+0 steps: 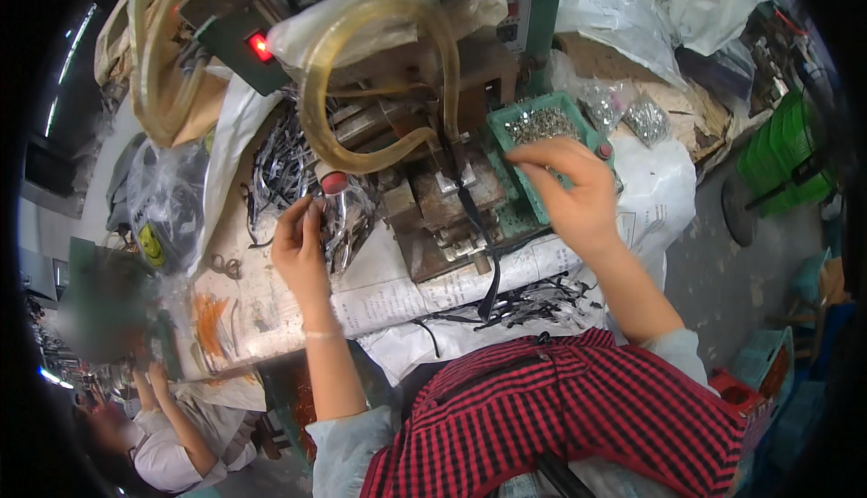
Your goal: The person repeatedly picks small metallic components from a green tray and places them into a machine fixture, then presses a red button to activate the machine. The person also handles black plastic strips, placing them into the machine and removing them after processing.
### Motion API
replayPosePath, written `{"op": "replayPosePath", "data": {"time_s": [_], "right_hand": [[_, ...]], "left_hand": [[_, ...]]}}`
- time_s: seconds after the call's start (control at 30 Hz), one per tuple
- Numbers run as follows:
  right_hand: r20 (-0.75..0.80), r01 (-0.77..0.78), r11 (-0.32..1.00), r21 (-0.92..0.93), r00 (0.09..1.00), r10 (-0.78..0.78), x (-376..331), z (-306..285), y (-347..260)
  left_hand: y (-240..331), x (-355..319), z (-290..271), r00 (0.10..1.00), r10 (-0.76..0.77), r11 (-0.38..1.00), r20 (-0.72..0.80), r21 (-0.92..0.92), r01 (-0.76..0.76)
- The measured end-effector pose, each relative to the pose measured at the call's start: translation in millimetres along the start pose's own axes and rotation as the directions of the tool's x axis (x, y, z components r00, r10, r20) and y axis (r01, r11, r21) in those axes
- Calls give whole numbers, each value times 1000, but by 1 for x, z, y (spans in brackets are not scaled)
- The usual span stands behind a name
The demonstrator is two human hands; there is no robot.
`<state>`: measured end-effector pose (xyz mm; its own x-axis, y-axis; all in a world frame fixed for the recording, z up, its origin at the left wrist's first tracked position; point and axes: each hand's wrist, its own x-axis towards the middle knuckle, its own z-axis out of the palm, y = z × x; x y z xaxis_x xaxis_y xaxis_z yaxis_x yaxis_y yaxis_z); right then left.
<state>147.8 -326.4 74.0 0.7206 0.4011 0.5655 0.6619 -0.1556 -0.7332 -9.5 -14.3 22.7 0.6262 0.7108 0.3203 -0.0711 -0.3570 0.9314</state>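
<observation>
One metal machine (452, 204) stands from twelve o'clock to the centre, with a green tray (499, 131) beside it at one o'clock. At two o'clock my right hand (578, 193) hovers by the tray, fingers bent; I cannot tell whether they pinch anything. At nine, my left hand (299, 243) curls loosely, its grip unclear. A black strap (473, 213) trails from the machine toward six. Just beside my left fingertips sits a red button (333, 182).
</observation>
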Motion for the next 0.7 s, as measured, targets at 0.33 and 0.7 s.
{"op": "replayPosePath", "data": {"time_s": [0.33,0.7], "right_hand": [[-64,-198,854,480,964,259,7,63,-11],[199,-334,656,677,941,274,1,33,-62]], "left_hand": [[3,-20,31,991,-53,984,-124,-174,31],[113,-60,69,477,799,430,366,205,-879]]}}
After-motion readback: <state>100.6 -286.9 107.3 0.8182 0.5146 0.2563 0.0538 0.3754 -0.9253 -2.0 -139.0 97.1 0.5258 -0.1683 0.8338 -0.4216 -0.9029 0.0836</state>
